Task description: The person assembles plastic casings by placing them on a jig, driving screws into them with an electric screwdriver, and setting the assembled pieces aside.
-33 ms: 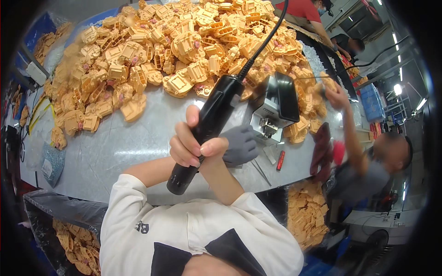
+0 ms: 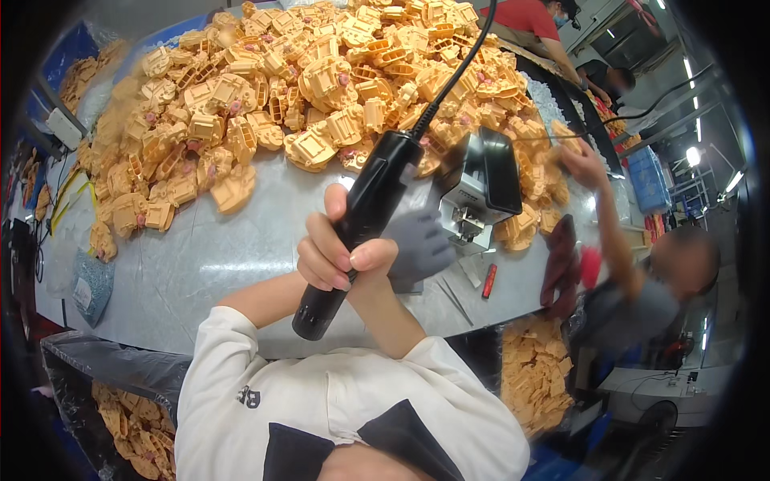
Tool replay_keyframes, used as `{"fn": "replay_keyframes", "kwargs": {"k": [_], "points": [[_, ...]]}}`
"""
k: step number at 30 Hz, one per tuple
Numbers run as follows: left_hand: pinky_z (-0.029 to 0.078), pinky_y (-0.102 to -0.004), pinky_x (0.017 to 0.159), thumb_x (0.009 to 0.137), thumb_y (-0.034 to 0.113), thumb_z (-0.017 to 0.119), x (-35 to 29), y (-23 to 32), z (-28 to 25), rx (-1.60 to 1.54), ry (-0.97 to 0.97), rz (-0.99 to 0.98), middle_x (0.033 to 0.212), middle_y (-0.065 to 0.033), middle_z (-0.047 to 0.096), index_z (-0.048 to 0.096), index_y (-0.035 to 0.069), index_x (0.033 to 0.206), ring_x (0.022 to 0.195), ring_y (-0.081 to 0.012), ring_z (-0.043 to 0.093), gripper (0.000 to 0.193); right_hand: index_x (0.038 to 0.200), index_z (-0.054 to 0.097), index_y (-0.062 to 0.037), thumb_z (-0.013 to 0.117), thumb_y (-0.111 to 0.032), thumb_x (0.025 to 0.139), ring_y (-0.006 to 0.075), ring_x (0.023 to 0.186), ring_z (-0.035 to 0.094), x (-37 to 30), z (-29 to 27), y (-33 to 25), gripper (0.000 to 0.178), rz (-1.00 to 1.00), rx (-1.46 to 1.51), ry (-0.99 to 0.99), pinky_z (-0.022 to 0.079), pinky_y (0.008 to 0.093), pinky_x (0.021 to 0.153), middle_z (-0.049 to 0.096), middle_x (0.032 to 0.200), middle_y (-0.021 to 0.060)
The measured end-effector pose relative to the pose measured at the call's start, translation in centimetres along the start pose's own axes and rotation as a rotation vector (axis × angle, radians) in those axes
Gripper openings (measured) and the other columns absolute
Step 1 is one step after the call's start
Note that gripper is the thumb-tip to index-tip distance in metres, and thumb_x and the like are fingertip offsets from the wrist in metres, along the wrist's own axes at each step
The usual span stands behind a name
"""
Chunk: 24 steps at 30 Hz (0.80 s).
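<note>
My bare right hand (image 2: 345, 248) is wrapped round a black corded electric screwdriver (image 2: 385, 176), held slantwise above the table. Its cable runs up from the far end, and I see no bit at the near end. Behind it, my left hand (image 2: 417, 248), in a grey glove, is blurred, its fingers stretched toward the right. My forearms cross, the right one in front. The gloved fingers are close to a black and silver box-shaped device (image 2: 481, 192) with a small metal mechanism on its front. I see nothing in the glove.
A large heap of orange plastic parts (image 2: 321, 80) covers the far table. Tweezers (image 2: 457, 301), a small red tool (image 2: 489, 280) and a dark red cloth (image 2: 559, 264) lie right. A bag of small pieces (image 2: 92, 284) is left. A co-worker's hand (image 2: 584, 166) reaches in at right.
My gloved left hand has shifted slightly and is more blurred. The screwdriver in my right hand has barely moved. The co-worker's hand at right has moved slightly left.
</note>
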<state>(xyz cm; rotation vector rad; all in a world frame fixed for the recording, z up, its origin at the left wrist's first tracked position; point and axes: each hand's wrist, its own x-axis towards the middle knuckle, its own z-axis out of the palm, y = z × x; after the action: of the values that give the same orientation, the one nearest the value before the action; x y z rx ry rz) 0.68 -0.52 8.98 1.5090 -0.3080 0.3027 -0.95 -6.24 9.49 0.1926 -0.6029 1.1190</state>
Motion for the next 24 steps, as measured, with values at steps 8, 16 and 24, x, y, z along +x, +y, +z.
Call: {"fn": "replay_keyframes", "kwargs": {"k": [8, 16, 24], "points": [[0.045, -0.0249, 0.083, 0.085, 0.002, 0.05, 0.3, -0.3, -0.5, -0.073, -0.002, 0.089, 0.098, -0.0079, 0.062, 0.057, 0.001, 0.106, 0.09, -0.0127, 0.058, 0.022, 0.116, 0.045, -0.0065, 0.065, -0.004, 0.064, 0.0187, 0.051, 0.052, -1.7, -1.4, -0.2, 0.056, 0.093, -0.07, -0.12, 0.042, 0.0288, 0.049, 0.048, 0.066, 0.0061], [0.045, -0.0241, 0.081, 0.087, 0.014, 0.052, 2.7, 1.6, -2.0, -0.056, -0.128, -0.2, 0.097, -0.0038, 0.061, 0.056, 0.002, 0.108, 0.089, -0.0096, 0.056, 0.024, 0.125, 0.042, -0.0048, 0.069, -0.006, 0.066, 0.0229, 0.062, 0.056, -2.7, -2.5, -1.5, 0.065, -0.014, -0.258, -0.129, 0.045, 0.0285, 0.049, 0.052, 0.08, 0.0141], [0.046, -0.0266, 0.072, 0.084, 0.016, 0.058, 3.0, 2.8, -1.4, 0.146, -0.091, 0.035, 0.083, -0.0075, 0.063, 0.06, 0.001, 0.094, 0.077, -0.0126, 0.058, 0.019, 0.139, 0.024, -0.0037, 0.066, 0.0, 0.066, 0.0261, 0.071, 0.056, -1.8, -2.3, -1.7, 0.085, 0.041, -0.27, -0.371, 0.046, 0.0267, 0.052, 0.05, 0.112, 0.0232]]}}
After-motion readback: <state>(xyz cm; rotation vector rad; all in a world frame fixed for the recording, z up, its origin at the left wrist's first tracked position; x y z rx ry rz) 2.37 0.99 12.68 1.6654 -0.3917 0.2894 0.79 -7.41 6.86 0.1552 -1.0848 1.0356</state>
